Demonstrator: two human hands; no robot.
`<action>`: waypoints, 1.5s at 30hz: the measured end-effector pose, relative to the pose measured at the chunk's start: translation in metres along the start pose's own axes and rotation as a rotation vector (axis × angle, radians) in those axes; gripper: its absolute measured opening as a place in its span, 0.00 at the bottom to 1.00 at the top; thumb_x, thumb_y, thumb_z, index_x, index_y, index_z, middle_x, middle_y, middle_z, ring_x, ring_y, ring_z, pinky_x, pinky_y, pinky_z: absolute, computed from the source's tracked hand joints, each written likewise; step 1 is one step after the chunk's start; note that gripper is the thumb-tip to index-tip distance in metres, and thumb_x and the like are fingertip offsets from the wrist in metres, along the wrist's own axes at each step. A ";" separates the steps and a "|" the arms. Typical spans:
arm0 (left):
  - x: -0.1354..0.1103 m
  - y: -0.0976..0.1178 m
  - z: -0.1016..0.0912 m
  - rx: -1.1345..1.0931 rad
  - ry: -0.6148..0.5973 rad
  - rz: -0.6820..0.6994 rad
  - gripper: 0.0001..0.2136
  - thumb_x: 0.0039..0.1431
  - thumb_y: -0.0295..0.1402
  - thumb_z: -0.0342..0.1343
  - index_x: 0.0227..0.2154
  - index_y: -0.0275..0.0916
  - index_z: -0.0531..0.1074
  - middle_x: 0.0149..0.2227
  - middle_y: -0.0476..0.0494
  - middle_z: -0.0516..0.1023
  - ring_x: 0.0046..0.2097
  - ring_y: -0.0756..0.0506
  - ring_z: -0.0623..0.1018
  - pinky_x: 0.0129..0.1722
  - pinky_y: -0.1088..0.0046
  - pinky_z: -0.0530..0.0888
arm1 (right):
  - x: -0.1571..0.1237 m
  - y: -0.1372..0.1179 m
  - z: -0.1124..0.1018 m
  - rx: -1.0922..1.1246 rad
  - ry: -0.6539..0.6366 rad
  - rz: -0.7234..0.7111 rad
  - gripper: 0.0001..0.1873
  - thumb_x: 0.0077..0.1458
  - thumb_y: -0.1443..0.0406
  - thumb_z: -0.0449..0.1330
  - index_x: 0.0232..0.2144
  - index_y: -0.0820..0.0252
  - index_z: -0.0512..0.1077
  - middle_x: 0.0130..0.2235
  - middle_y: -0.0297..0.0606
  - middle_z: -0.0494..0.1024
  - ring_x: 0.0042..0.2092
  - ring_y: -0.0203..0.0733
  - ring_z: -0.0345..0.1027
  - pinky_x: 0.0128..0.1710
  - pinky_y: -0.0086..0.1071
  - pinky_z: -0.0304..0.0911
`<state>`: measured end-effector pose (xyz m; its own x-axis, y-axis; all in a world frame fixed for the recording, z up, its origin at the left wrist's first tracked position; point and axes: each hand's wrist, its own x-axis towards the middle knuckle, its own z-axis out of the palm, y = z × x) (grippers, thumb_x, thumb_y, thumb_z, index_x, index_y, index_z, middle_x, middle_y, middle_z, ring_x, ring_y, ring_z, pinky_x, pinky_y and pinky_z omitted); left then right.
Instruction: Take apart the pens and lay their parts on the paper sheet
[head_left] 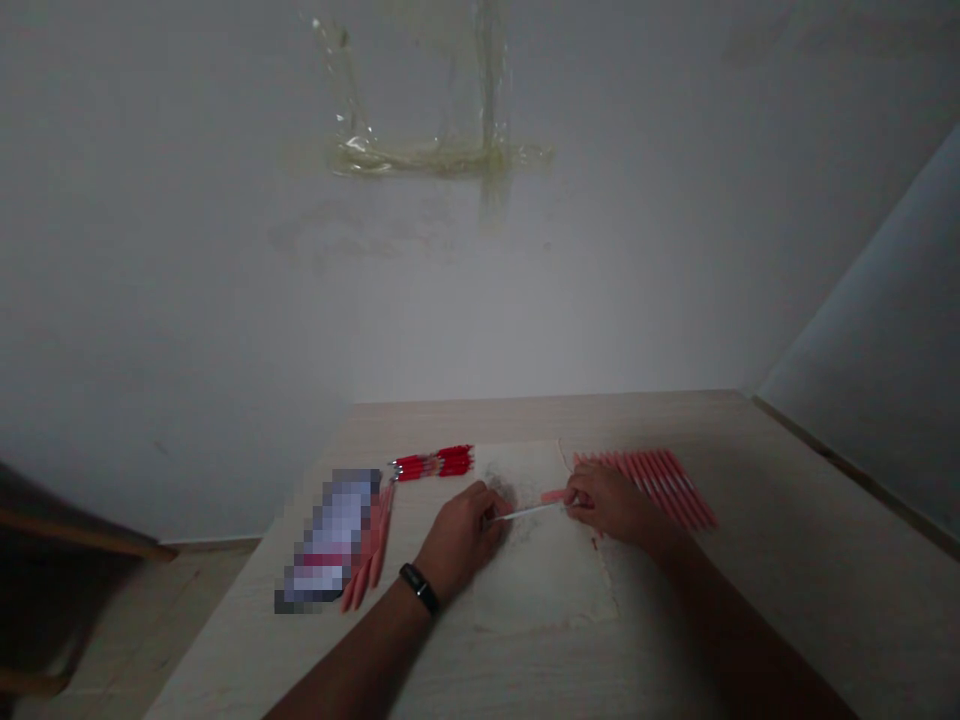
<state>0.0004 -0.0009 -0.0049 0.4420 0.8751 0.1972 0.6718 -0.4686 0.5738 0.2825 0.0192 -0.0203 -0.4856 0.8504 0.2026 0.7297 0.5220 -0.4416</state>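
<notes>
A: Where do we find the thin pale stick (534, 510)?

B: We see it stretched between two hands, over the pale sheet (540, 590), tilting up slightly to the right.

A: And how do we read the left hand (469, 525)?

B: We see its fingers drawn together, pinching the stick's left end. The wrist behind it wears a black band (420, 588).

A: What of the right hand (611, 500)?

B: We find it curled nearly closed, fingertips together on the stick's other end. A pink tube (553, 496) pokes out by those fingertips; we cannot tell whether it is gripped as well.

A: What do we have around them?

B: Just right of the sheet, partly behind the right hand, we count on a slanted row of pink pens (679, 490). By the sheet's upper left corner lie red pens (435, 464), bundled side by side. Farther left, a few pink sticks (381, 540) lie next to a blurred-out flat object (326, 535).

A: And beyond?

B: All of it rests on our wooden bench (750, 620), before a grey wall (637, 250) bearing strips of shiny tape (420, 160).
</notes>
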 end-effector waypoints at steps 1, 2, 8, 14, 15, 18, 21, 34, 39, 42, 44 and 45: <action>0.000 0.000 0.000 -0.006 -0.002 0.005 0.02 0.58 0.29 0.56 0.32 0.39 0.74 0.33 0.46 0.72 0.35 0.48 0.71 0.33 0.74 0.63 | 0.000 0.000 0.000 0.001 0.004 0.000 0.03 0.51 0.70 0.65 0.30 0.59 0.74 0.33 0.36 0.76 0.40 0.43 0.69 0.44 0.35 0.59; 0.000 0.000 0.000 -0.012 -0.004 0.007 0.02 0.58 0.29 0.56 0.33 0.39 0.74 0.33 0.46 0.73 0.35 0.48 0.71 0.33 0.74 0.63 | 0.000 0.000 0.000 0.003 0.009 0.001 0.03 0.52 0.70 0.65 0.31 0.59 0.74 0.33 0.36 0.76 0.40 0.43 0.69 0.44 0.35 0.59; 0.000 0.001 0.000 -0.024 -0.020 0.004 0.03 0.57 0.28 0.56 0.32 0.38 0.74 0.33 0.46 0.73 0.35 0.48 0.71 0.33 0.74 0.64 | -0.001 -0.001 0.002 -0.011 -0.005 0.007 0.03 0.52 0.70 0.65 0.30 0.59 0.74 0.33 0.36 0.76 0.41 0.44 0.69 0.44 0.35 0.59; 0.000 0.002 -0.001 -0.031 -0.019 -0.010 0.03 0.58 0.29 0.55 0.32 0.38 0.74 0.33 0.46 0.73 0.34 0.47 0.72 0.33 0.74 0.64 | -0.001 -0.003 0.001 0.008 0.014 0.005 0.03 0.53 0.69 0.65 0.30 0.59 0.74 0.33 0.35 0.76 0.40 0.43 0.69 0.44 0.35 0.59; 0.000 0.002 -0.002 -0.031 -0.023 -0.013 0.04 0.57 0.28 0.55 0.32 0.38 0.74 0.33 0.46 0.73 0.35 0.47 0.72 0.33 0.74 0.64 | 0.000 -0.005 0.000 0.005 0.022 0.000 0.03 0.54 0.69 0.65 0.30 0.59 0.74 0.33 0.35 0.76 0.39 0.43 0.69 0.44 0.36 0.59; 0.000 0.002 -0.002 -0.031 -0.016 -0.007 0.04 0.55 0.26 0.55 0.33 0.39 0.75 0.34 0.46 0.73 0.36 0.47 0.72 0.34 0.74 0.65 | 0.003 -0.011 -0.006 -0.004 0.083 -0.035 0.05 0.57 0.65 0.64 0.29 0.59 0.74 0.32 0.35 0.74 0.38 0.43 0.67 0.43 0.36 0.59; 0.000 0.002 -0.002 -0.034 -0.013 0.009 0.05 0.55 0.25 0.55 0.33 0.39 0.75 0.35 0.45 0.73 0.36 0.47 0.72 0.34 0.74 0.65 | 0.006 -0.021 -0.009 0.024 0.141 -0.085 0.08 0.61 0.62 0.62 0.31 0.59 0.74 0.32 0.36 0.74 0.39 0.42 0.67 0.42 0.36 0.59; 0.000 0.004 0.000 -0.032 -0.064 0.062 0.07 0.56 0.25 0.55 0.35 0.40 0.76 0.36 0.44 0.73 0.37 0.47 0.72 0.36 0.74 0.66 | 0.012 -0.051 0.003 0.059 0.005 -0.147 0.01 0.57 0.68 0.63 0.33 0.58 0.74 0.36 0.35 0.75 0.43 0.42 0.67 0.44 0.35 0.59; -0.002 0.005 -0.001 -0.019 0.050 -0.002 0.08 0.63 0.31 0.53 0.42 0.40 0.74 0.38 0.43 0.74 0.39 0.46 0.73 0.37 0.73 0.67 | 0.007 -0.034 -0.002 0.041 0.030 -0.110 0.02 0.58 0.68 0.62 0.32 0.59 0.72 0.35 0.35 0.75 0.42 0.42 0.68 0.47 0.36 0.58; -0.002 0.004 -0.002 0.023 0.072 -0.050 0.10 0.66 0.37 0.50 0.43 0.40 0.74 0.37 0.43 0.74 0.38 0.45 0.74 0.37 0.72 0.67 | 0.004 -0.025 -0.004 0.025 0.013 -0.107 0.03 0.56 0.69 0.63 0.31 0.59 0.72 0.33 0.35 0.75 0.40 0.42 0.68 0.46 0.36 0.58; -0.003 0.003 -0.002 0.051 0.058 -0.068 0.11 0.67 0.38 0.50 0.41 0.40 0.75 0.37 0.42 0.75 0.37 0.45 0.74 0.36 0.72 0.67 | 0.003 -0.023 -0.003 0.029 -0.014 -0.112 0.03 0.55 0.70 0.62 0.30 0.60 0.72 0.32 0.35 0.74 0.39 0.42 0.67 0.43 0.34 0.58; -0.003 0.003 -0.002 0.062 0.050 -0.077 0.11 0.67 0.39 0.50 0.41 0.40 0.75 0.37 0.42 0.75 0.37 0.45 0.75 0.36 0.72 0.67 | 0.003 -0.023 -0.002 0.034 -0.029 -0.112 0.03 0.55 0.70 0.62 0.30 0.60 0.72 0.32 0.35 0.74 0.38 0.41 0.67 0.41 0.33 0.58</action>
<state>0.0002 -0.0043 -0.0024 0.3583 0.9130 0.1950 0.7386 -0.4050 0.5389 0.2652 0.0099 -0.0078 -0.5774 0.7841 0.2276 0.6534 0.6109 -0.4470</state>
